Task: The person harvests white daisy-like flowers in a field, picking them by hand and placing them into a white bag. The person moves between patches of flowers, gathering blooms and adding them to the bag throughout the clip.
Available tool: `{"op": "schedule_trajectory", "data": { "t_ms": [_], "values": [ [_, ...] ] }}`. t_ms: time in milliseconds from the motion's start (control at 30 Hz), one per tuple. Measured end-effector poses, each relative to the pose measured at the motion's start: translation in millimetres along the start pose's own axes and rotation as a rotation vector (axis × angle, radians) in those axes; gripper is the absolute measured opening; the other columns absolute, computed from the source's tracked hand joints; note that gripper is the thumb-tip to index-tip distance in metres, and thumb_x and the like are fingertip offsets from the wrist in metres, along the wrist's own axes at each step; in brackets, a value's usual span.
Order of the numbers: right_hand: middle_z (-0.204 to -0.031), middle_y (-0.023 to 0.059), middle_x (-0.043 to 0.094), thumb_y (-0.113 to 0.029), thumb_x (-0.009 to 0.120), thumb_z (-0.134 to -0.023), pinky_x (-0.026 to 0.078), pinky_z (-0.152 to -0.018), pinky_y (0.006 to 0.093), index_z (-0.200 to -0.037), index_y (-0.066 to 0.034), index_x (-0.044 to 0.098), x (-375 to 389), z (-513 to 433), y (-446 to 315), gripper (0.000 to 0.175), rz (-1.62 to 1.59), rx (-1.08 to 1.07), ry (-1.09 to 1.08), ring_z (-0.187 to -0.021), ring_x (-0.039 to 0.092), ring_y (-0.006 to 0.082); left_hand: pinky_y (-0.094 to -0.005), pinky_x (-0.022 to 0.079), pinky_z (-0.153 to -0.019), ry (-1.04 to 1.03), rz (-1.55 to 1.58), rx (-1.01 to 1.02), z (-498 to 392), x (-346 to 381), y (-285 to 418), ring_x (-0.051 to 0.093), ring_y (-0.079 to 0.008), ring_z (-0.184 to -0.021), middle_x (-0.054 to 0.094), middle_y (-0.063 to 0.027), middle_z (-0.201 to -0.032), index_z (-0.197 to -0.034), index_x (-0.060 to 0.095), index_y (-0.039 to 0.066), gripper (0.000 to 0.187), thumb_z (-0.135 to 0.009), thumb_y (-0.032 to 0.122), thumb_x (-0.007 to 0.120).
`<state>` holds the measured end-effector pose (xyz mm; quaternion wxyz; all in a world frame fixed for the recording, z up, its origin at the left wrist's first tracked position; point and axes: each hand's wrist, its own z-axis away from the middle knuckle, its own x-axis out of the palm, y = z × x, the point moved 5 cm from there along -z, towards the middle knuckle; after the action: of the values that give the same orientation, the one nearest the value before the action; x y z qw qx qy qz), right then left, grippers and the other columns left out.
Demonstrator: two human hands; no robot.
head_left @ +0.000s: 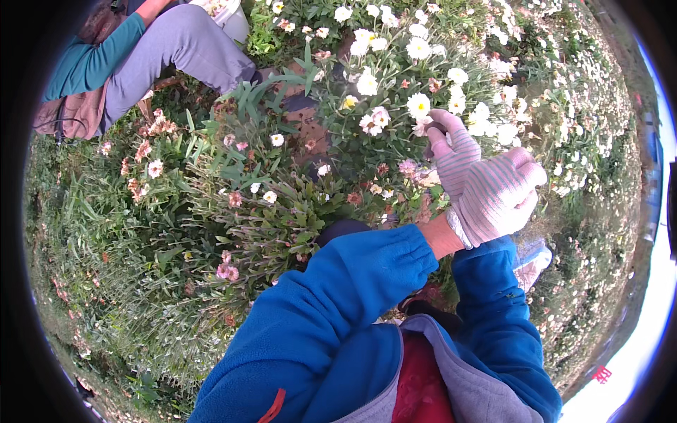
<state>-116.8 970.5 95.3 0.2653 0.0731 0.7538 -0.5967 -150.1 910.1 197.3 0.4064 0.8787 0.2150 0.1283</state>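
Note:
My left hand (497, 198), in a striped pale glove with a silvery bracelet at the wrist, is curled with its fingers turned away; whatever is inside is hidden. It overlaps the back of my right hand (455, 150), gloved alike, whose bent thumb and forefinger reach to a pinkish-white flower (421, 126). Whether they grip it cannot be told. Just above that stands a white chrysanthemum-like flower (419, 106) with a yellow centre. More white flowers (478, 119) grow to the right of the fingertips, and a pink and white cluster (374, 120) lies to the left.
At upper left another person (174, 47) sits or crouches among the plants, beside a white container (235, 21) holding pale flowers. Cut-looking stems (254, 211) and leafy plants fill the left. A pale bag-like thing (531, 261) is beside my right sleeve. Flower rows continue rightward.

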Motion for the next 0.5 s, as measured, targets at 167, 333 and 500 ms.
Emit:
{"op": "schedule_trajectory", "data": {
  "t_ms": [167,333,500],
  "values": [
    [-0.131,0.0161,0.054,0.000,0.063,-0.084,0.049,-0.093,0.0361,-0.137,-0.0060,0.045,42,-66,-25,0.056,0.345,-0.374,-0.319,-0.121,0.054,0.0301,-0.0373,0.047,-0.057,0.093,0.106,0.006,-12,1,-19,0.060,-0.0280,-0.069,0.061,-0.0109,-0.093,-0.097,0.063,0.007,0.028,-0.073,-0.006,0.061],
    [-0.128,0.0166,0.054,-0.008,0.068,-0.081,0.048,-0.092,0.0434,-0.131,-0.0104,0.051,41,-85,-52,0.052,0.489,-0.545,-0.131,-0.107,0.059,0.0363,-0.0389,0.047,-0.058,0.134,0.069,0.020,-19,-16,-26,0.060,-0.0295,-0.069,0.061,-0.0105,-0.089,-0.099,0.064,0.007,0.028,-0.073,-0.004,0.062],
    [-0.116,0.0114,0.060,-0.016,0.070,-0.085,0.050,-0.085,0.0379,-0.126,-0.0150,0.056,31,-100,-27,0.043,0.796,-0.192,-0.467,-0.100,0.063,0.0309,-0.0425,0.049,-0.063,0.092,0.038,-0.024,-22,-15,-32,0.062,-0.0323,-0.073,0.062,-0.0102,-0.089,-0.099,0.064,0.009,0.027,-0.073,0.001,0.064]
  ]
}}
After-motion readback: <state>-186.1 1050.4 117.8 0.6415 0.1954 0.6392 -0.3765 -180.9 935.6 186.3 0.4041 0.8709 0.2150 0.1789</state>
